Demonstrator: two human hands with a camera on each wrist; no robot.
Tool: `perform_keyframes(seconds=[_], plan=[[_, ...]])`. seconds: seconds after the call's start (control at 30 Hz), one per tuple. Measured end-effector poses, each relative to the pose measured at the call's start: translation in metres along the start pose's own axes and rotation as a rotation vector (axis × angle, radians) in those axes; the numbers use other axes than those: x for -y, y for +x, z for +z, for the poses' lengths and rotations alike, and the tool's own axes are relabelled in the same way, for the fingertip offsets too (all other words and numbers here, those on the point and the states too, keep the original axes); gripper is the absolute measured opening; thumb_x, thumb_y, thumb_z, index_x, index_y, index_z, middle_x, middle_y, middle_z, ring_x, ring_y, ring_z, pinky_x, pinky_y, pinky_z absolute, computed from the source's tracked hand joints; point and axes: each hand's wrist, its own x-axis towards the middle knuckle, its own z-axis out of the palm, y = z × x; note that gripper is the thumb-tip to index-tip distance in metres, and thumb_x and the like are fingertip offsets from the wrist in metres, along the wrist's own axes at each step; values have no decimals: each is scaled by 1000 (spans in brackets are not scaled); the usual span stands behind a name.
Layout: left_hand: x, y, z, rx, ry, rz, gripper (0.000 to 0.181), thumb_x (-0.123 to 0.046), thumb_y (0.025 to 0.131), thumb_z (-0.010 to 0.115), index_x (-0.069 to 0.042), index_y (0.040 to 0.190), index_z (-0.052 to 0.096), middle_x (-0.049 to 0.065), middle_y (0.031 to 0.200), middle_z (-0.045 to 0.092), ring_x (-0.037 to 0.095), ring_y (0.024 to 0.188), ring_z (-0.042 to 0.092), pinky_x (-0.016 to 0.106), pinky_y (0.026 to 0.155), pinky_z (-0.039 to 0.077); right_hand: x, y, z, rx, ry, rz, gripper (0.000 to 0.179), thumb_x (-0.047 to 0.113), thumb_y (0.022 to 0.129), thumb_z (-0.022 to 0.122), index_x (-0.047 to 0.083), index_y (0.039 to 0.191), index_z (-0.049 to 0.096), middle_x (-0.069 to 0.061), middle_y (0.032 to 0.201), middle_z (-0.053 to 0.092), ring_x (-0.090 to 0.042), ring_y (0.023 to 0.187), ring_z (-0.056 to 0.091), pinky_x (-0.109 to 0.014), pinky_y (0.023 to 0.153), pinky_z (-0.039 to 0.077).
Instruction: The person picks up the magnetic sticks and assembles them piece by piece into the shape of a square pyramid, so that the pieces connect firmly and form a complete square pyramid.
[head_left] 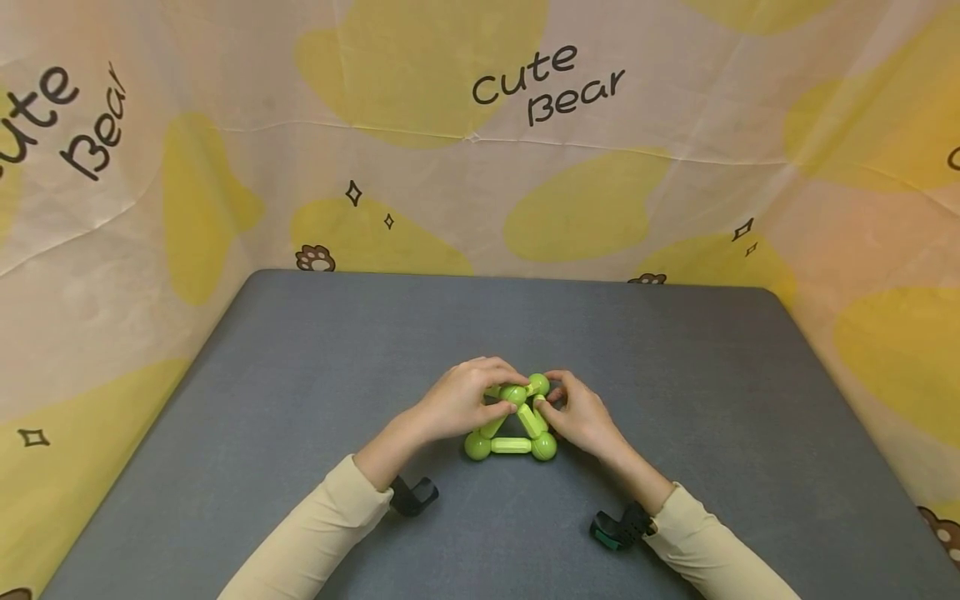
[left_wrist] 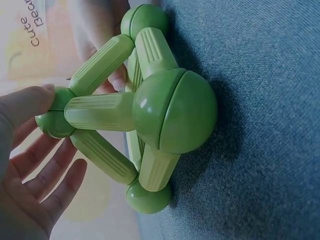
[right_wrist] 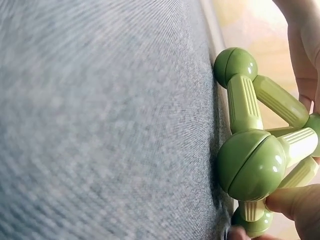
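Observation:
A pyramid of green balls and lighter green ribbed rods point(head_left: 512, 445) stands on the grey table. In the left wrist view its front ball point(left_wrist: 175, 111) is close, with the top ball point(left_wrist: 56, 112) off to the left. My left hand point(head_left: 467, 398) pinches that top ball between thumb and fingers, several of which spread below it in the wrist view. On the far right side, my right hand point(head_left: 583, 414) holds the pyramid near a base rod and the back ball point(head_left: 538, 384). The right thumb point(right_wrist: 292, 200) lies by that rod; the other fingertips are partly hidden.
The grey table point(head_left: 360, 333) extends around the pyramid on all sides. Behind it hangs a pale curtain point(head_left: 420, 167) with yellow patches and lettering, which also runs along both sides. Black wrist cameras point(head_left: 415, 497) sit under the forearms.

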Motion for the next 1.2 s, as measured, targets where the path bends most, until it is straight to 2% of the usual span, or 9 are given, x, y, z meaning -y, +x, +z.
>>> perform_keyframes(seconds=[0.13,0.27,0.4,0.5,0.7,0.93,1.2], plan=[[1,0,0,-11,-5,3,33,-24,83,69,-18,115,65,-7,110,62,8,97,57,28,76,47,0,0,-1,-85,-70,-69,42,18,81,69,7,119,56,-10,98,57,-15,72,56,-30,62,46],[2,-1,1,-36,0,7,34,-24,81,71,-16,114,64,-5,109,63,9,94,57,28,76,48,0,2,-4,-136,-65,-185,39,13,80,69,8,117,57,-10,100,57,-17,79,60,-33,66,49],[4,-2,2,-77,0,-3,36,-25,78,74,-14,111,65,-3,104,64,12,88,59,28,74,48,1,4,-7,-125,-35,-340,36,8,81,68,7,116,58,-5,100,59,-15,80,59,-28,63,48],[5,-4,3,-103,-12,-21,35,-26,77,75,-14,108,66,-3,100,64,12,85,60,25,72,48,2,5,-9,-83,-17,-401,32,9,83,66,9,114,60,-1,100,59,-14,79,57,-23,59,46],[6,-7,5,-141,-43,-31,32,-26,76,75,-14,105,67,-4,97,64,11,82,60,23,70,48,3,6,-8,-24,-7,-415,28,10,84,65,14,111,61,1,100,58,-10,78,57,-21,58,47],[7,-7,7,-161,-71,-22,30,-24,76,76,-14,104,67,-4,95,65,12,81,61,32,70,51,3,7,-6,-23,-5,-430,26,7,84,65,17,107,61,2,100,58,-6,78,57,-22,60,48],[8,-9,7,-175,-70,-18,30,-23,75,76,-15,103,68,-6,93,64,11,80,60,31,70,51,3,9,-1,-23,-27,-458,25,6,82,66,15,105,62,1,96,57,-9,76,58,-20,61,48]])
